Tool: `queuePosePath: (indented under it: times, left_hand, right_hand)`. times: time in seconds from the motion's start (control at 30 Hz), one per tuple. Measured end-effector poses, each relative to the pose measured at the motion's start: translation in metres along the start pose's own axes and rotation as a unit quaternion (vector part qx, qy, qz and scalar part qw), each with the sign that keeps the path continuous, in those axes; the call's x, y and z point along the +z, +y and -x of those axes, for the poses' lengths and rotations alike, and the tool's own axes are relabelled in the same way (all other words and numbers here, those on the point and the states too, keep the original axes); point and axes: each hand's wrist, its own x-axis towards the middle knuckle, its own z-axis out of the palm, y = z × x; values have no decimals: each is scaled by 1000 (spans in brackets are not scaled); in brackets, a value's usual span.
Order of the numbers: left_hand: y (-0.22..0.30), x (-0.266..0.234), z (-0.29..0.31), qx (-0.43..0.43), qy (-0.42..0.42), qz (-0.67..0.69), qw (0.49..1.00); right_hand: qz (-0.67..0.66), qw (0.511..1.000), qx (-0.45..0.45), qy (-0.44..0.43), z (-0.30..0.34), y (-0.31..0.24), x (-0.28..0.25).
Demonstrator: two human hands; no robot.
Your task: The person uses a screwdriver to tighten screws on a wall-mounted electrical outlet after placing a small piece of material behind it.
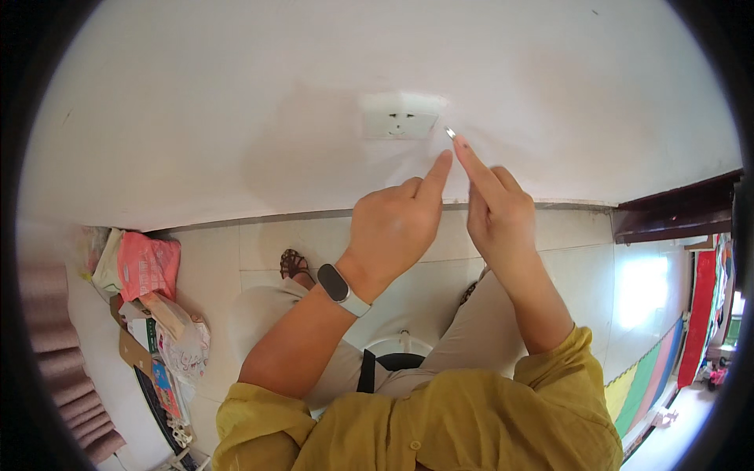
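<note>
A small metal piece [450, 133] juts out ahead of the right hand [500, 210].

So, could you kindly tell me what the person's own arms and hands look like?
The left hand and right hand wear no gloves. Around the left wrist sits a watch-like band with a dark, elongated, rounded screen and a pale strap; the right wrist shows none. Loose mustard-yellow sleeves leave both forearms uncovered.
</note>
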Motion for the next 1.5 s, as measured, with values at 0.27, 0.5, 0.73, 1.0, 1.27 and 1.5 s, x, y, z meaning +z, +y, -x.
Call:
queuePosePath:
  times: [0.27,0.5,0.73,1.0,1.27,1.5]
  left_hand:
    - [4,-4,0,-126,-2,141,982]
    - [7,-13,-12,-329,-32,393,858]
    - [4,-5,-16,-375,19,508,775]
    - [-1,-5,-27,-345,16,470,812]
    - [-11,14,-19,-313,34,415,854]
    - [-1,20,-20,-264,129,350,890]
  right_hand:
    - [-69,996,15,48,-6,0,31]
    - [-171,976,55,124,-3,-10,52]
    - [-217,962,69,153,-8,-25,57]
    - [-272,938,35,212,-10,-14,76]
    - [-317,917,35,241,-4,-5,96]
    - [-325,909,0,260,-11,-1,96]
